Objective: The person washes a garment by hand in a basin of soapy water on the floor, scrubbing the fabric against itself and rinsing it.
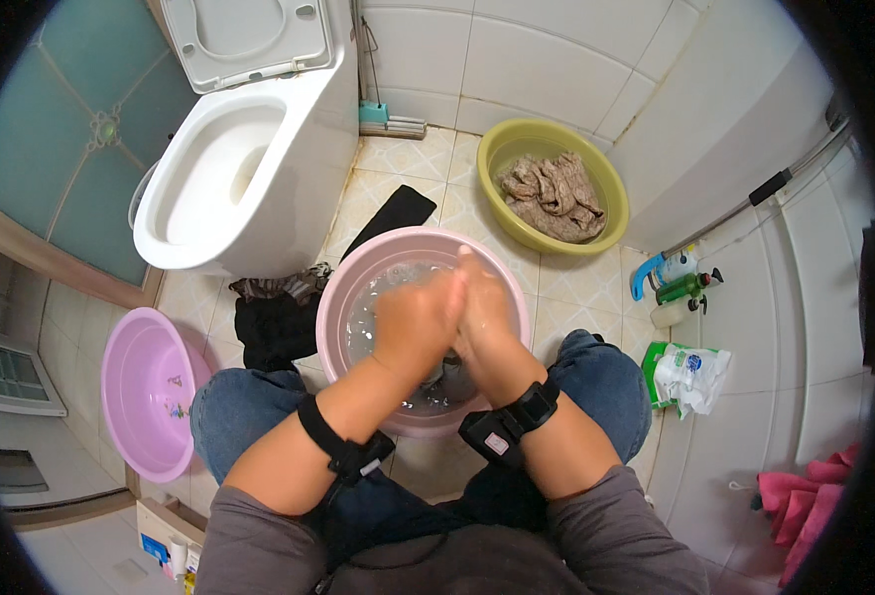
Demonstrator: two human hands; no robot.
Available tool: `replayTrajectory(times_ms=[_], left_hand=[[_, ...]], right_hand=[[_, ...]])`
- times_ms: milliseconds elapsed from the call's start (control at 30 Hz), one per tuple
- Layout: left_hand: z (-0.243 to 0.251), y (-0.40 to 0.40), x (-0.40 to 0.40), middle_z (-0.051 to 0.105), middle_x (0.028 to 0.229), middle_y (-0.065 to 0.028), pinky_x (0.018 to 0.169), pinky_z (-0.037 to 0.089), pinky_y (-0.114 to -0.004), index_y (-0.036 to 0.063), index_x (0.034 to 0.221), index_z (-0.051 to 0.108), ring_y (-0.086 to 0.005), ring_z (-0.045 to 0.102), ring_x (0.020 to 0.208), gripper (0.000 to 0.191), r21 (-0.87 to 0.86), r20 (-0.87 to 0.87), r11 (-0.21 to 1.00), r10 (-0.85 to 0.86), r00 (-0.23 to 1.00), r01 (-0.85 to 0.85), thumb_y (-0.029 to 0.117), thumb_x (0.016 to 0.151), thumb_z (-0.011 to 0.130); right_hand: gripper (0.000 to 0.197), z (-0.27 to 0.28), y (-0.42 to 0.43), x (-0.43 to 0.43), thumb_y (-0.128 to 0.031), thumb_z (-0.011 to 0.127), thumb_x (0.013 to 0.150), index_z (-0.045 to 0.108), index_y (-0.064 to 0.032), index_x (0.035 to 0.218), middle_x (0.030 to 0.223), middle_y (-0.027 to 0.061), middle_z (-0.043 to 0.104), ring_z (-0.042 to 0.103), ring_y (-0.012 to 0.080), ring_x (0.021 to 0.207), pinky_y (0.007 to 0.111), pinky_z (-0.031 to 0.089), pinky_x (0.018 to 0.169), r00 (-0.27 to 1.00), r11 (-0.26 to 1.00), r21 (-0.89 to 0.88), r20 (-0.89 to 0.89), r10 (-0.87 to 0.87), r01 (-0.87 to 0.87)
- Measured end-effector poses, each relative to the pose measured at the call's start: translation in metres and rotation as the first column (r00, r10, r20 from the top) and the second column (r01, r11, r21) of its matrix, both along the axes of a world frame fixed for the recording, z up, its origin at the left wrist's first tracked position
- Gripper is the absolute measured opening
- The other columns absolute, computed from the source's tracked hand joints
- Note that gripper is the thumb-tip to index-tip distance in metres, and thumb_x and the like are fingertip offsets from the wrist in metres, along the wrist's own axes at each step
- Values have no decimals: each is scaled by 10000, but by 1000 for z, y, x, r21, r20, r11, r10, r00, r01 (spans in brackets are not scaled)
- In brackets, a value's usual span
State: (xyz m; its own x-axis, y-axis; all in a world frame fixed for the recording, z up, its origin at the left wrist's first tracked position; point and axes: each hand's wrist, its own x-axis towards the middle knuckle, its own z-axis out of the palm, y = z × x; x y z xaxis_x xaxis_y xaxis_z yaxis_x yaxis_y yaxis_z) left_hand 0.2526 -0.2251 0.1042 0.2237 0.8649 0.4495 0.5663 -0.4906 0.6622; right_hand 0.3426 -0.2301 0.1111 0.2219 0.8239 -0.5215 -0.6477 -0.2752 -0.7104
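Over a pink plastic basin [331, 349] between my knees, my left hand [417, 312] and my right hand [486, 305] are pressed together. The left looks curled and is blurred by motion. My right hand is wet, its thumb side up against the left. Whether anything is clasped between them is hidden. Greyish water [363, 316] with bubbles fills part of the basin. Something dark [456, 372] shows in it below my wrists, too unclear to name. Each forearm wears a black strap with a small device.
An olive basin [488, 167] holding wet brown patterned cloth [553, 197] stands ahead right. Black cloth [277, 327] and another black piece [393, 216] lie left of the pink basin. A purple basin [136, 394], a toilet [259, 186], pump bottles [683, 288] and a plastic pouch [687, 375] surround me.
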Motion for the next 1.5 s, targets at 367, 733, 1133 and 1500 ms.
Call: replayTrajectory(times_ms=[367, 733, 1133, 1500], left_hand=[[14, -8, 7, 557, 575, -166, 485, 429, -451, 71, 665, 572, -366, 554, 537, 288, 124, 31, 991, -51, 998, 47, 232, 900, 527], [8, -5, 5, 553, 609, -192, 495, 423, -444, 54, 703, 584, -377, 543, 535, 280, 60, 58, 998, -19, 998, 16, 239, 908, 534], [-4, 27, 0, 551, 627, -200, 504, 395, -458, 43, 681, 573, -393, 524, 554, 319, -109, -68, 984, 137, 988, -144, 263, 908, 528], [4, 15, 3, 548, 607, -188, 509, 431, -452, 49, 672, 573, -397, 536, 556, 315, 59, 71, 996, 60, 996, -65, 257, 905, 529]], right_hand=[[424, 1, 1, 8, -333, 466, 960, 576, 24, 759, 685, 16, 517, 423, 99, 620, 287, 377, 563, 983, 992, 126, 182, -16, -7], [374, -1, -2, 4, -294, 454, 971, 587, 21, 821, 706, 25, 556, 487, 101, 631, 273, 424, 587, 982, 982, 177, 187, 36, -70], [391, -1, -1, -2, -288, 447, 964, 615, 59, 901, 831, 85, 612, 529, 131, 752, 284, 439, 688, 934, 999, 41, 358, 14, -30], [403, 3, -4, -6, -323, 454, 961, 606, 17, 807, 745, 49, 564, 493, 115, 691, 274, 417, 636, 949, 999, 46, 314, -6, -9]])
